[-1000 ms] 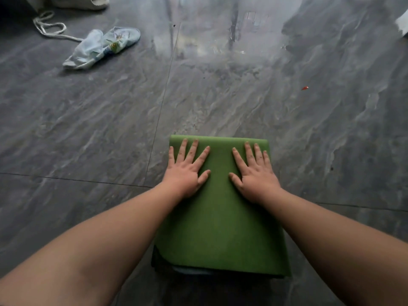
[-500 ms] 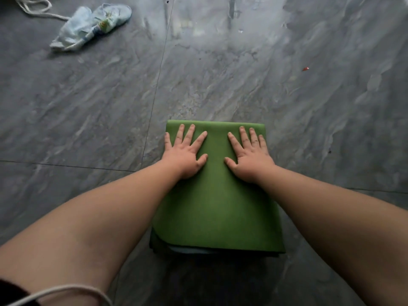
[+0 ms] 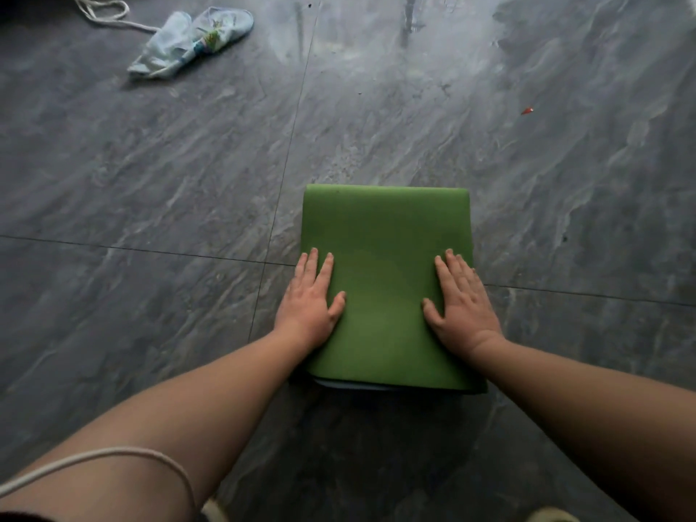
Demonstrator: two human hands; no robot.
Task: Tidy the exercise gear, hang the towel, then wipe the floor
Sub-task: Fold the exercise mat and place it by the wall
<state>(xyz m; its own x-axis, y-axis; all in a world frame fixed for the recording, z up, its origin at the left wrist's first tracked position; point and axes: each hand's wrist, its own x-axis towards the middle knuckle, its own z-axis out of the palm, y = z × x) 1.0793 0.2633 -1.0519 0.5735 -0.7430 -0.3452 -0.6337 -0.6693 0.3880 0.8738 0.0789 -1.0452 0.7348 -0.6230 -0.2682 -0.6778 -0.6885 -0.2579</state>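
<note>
A folded green exercise mat (image 3: 384,243) lies flat on the grey marbled floor (image 3: 150,182) in front of me. My left hand (image 3: 310,301) rests flat on its left edge, fingers together, part of the palm over the floor. My right hand (image 3: 463,303) lies flat on its right edge. Both palms press down on top; neither grips it. A crumpled light blue towel (image 3: 188,41) with a printed pattern lies on the floor at the far left.
A white cord (image 3: 105,13) loops on the floor beside the towel. A small red speck (image 3: 527,111) lies at the far right. Another white cord (image 3: 113,455) hangs across my left arm near the bottom edge. Tile seams cross the floor.
Both hands slid back from the far end of the mat and apart, out to its left and right edges. The view tilted and shifted a little.
</note>
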